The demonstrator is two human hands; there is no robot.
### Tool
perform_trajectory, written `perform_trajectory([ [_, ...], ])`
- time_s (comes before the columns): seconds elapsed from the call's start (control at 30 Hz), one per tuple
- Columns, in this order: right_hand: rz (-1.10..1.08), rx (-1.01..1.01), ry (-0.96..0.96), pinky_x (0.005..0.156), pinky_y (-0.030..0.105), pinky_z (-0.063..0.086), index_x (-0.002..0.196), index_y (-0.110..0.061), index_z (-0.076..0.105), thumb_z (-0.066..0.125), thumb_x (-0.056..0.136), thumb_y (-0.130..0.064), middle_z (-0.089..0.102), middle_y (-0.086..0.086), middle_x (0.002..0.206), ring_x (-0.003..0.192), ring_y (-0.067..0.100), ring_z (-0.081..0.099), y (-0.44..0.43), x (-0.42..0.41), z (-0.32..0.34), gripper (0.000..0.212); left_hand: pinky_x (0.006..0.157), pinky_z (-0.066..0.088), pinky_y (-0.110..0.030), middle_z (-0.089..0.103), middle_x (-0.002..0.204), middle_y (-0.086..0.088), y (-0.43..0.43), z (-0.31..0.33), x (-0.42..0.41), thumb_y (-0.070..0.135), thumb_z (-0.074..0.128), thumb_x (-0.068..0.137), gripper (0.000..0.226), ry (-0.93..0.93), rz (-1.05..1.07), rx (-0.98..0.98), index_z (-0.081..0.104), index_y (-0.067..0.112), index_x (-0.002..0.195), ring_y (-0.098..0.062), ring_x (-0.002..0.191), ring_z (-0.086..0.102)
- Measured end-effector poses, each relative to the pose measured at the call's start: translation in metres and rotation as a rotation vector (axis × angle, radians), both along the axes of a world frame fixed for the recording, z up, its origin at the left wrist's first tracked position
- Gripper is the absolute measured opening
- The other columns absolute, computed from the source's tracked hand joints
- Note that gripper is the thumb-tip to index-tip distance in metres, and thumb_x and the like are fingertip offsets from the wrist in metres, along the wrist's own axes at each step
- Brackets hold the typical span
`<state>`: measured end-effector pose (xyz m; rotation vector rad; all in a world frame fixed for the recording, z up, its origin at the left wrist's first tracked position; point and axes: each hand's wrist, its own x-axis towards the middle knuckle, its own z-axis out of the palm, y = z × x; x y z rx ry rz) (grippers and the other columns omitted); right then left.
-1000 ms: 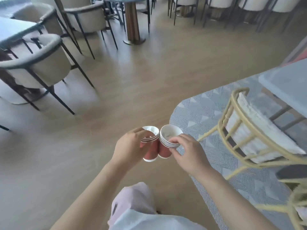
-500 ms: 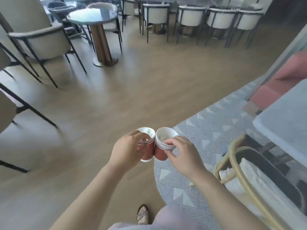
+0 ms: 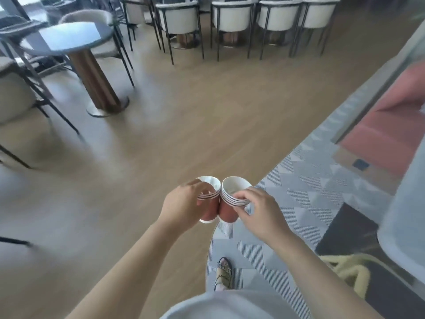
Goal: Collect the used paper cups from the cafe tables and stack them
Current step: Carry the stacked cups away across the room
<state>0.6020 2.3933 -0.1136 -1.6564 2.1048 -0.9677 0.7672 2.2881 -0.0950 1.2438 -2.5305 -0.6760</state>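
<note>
2 stacks of red paper cups (image 3: 227, 211), 2 hands (image 3: 259, 215), 1 round table (image 3: 69, 35), at least 7 white chairs (image 3: 232, 14), 1 yellow chair (image 3: 351, 270), 1 patterned rug (image 3: 299, 203), 1 sandalled foot (image 3: 223, 275).

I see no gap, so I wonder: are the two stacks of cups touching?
Touching. The head view shows the left stack of cups and the right stack of cups pressed side by side, with rims and red walls meeting.

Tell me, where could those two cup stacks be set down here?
The round table, far left between chairs, looks bare on top. So does the pale table at right. The chair row at the back is crowded.
</note>
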Motion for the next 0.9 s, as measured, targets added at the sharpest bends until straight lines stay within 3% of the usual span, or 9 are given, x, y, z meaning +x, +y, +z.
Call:
perform_trajectory([
  [0.43, 0.101, 0.092, 0.08, 0.08, 0.018, 0.039, 0.098, -0.017, 0.066, 0.068, 0.076, -0.007, 0.066, -0.003, 0.097, 0.095, 0.019, 0.058, -0.268, -0.188, 0.003, 0.024, 0.063, 0.043, -0.024, 0.066, 0.101, 0.014, -0.256, -0.01, -0.166, 0.015, 0.06, 0.076, 0.03, 0.036, 0.067, 0.029, 0.066, 0.033, 0.099, -0.015, 0.088, 0.062],
  [0.57, 0.046, 0.079, 0.095, 0.08, 0.018, 0.038, 0.096, -0.017, 0.066, 0.068, 0.075, -0.006, 0.066, -0.003, 0.095, 0.094, 0.019, 0.058, -0.357, -0.254, -0.002, 0.024, 0.066, 0.048, -0.026, 0.066, 0.1, 0.014, -0.353, -0.016, -0.239, 0.013, 0.061, 0.075, 0.03, 0.061, 0.011, 0.032, 0.067, 0.033, 0.098, -0.014, 0.086, 0.063],
  [0.67, -0.008, 0.095, 0.086, 0.083, 0.028, 0.045, 0.096, -0.017, 0.065, 0.066, 0.076, -0.008, 0.066, -0.003, 0.096, 0.096, 0.019, 0.058, -0.415, -0.309, 0.004, 0.022, 0.072, 0.05, -0.03, 0.065, 0.101, 0.014, -0.426, -0.01, -0.305, 0.014, 0.06, 0.077, 0.029, 0.068, -0.072, 0.053, 0.067, 0.032, 0.098, -0.014, 0.086, 0.062],
  [0.9, -0.22, 0.096, 0.055, 0.082, 0.026, 0.045, 0.098, -0.019, 0.065, 0.066, 0.078, -0.013, 0.065, -0.007, 0.095, 0.096, 0.014, 0.057, -0.508, -0.432, 0.013, 0.021, 0.07, 0.052, -0.032, 0.067, 0.101, 0.011, -0.546, 0.006, -0.459, 0.016, 0.06, 0.078, 0.024, 0.091, -0.235, 0.047, 0.068, 0.027, 0.097, -0.017, 0.086, 0.064],
])
